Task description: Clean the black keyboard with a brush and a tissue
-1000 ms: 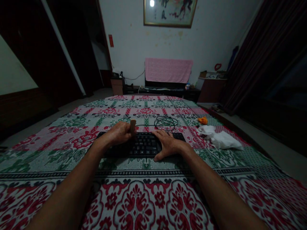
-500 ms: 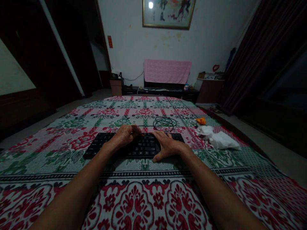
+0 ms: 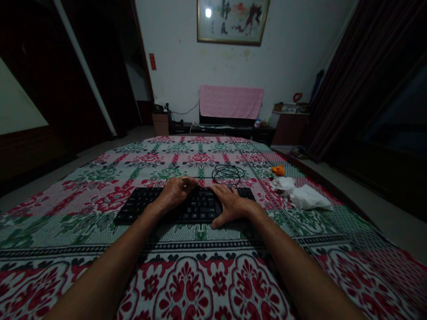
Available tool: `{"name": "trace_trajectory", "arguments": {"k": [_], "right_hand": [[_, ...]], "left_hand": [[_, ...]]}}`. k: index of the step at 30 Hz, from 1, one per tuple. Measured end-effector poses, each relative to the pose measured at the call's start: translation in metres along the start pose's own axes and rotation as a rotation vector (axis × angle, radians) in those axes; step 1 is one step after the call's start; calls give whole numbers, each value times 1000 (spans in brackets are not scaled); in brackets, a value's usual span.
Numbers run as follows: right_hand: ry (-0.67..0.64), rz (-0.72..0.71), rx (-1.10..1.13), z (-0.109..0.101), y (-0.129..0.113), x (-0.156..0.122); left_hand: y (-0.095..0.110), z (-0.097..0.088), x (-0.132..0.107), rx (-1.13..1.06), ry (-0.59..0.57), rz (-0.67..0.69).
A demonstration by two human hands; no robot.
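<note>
A black keyboard [image 3: 140, 206] lies on the flowered bedspread [image 3: 200, 284] in front of me. My left hand [image 3: 175, 194] rests on the middle of its upper rows, fingers curled and pressed together; what they hold is hidden. On the right part of the keyboard, my right hand [image 3: 230, 204] lies flat with fingers stretched out. The keyboard's black cable [image 3: 227, 174] sits coiled just behind the hands.
White crumpled tissue or cloth [image 3: 302, 194] and a small orange thing [image 3: 278, 170] lie on the bed to the right. A screen under a pink cloth [image 3: 231, 101] stands against the far wall, with low cabinets beside it. The room is dim.
A second ago my left hand held a small light-coloured stick upright at the keyboard's top edge. It has since lowered onto the keys and the stick no longer shows. The right hand stayed put.
</note>
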State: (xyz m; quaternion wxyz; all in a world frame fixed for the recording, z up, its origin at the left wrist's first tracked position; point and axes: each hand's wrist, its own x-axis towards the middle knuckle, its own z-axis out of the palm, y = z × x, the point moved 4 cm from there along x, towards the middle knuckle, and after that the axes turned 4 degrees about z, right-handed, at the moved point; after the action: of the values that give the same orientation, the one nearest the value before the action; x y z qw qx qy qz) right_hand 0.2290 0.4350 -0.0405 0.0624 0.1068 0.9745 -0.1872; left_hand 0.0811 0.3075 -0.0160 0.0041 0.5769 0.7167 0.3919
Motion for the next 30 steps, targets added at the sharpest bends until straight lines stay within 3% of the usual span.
{"name": "trace_trajectory", "arguments": {"k": [4,9,11,15,20,26,30], "right_hand": [[-1,4,-5,-2,-3,-2],[24,-6,-11,-3,-4,-3],[22,-8,-18,-2,-3,-2],[15,-10,-21,-1,-1,-1],[5,6,-15,-1,-1,-1],[9,-2,-14,-3,-3,-3],[-5,11,-14,-3,-3,-3]], "left_hand": [[-10,-4,0,34,-50,-20],[-15,-32,1,258,-108,-117],[-15,-41,1,308,-79,-167],[-8,-35,1,151,-7,-156],[-7,-19,1,143,-60,-62],[-30,-49,-3,280,-64,-264],[-29,-51,-4,44,47,-304]]}}
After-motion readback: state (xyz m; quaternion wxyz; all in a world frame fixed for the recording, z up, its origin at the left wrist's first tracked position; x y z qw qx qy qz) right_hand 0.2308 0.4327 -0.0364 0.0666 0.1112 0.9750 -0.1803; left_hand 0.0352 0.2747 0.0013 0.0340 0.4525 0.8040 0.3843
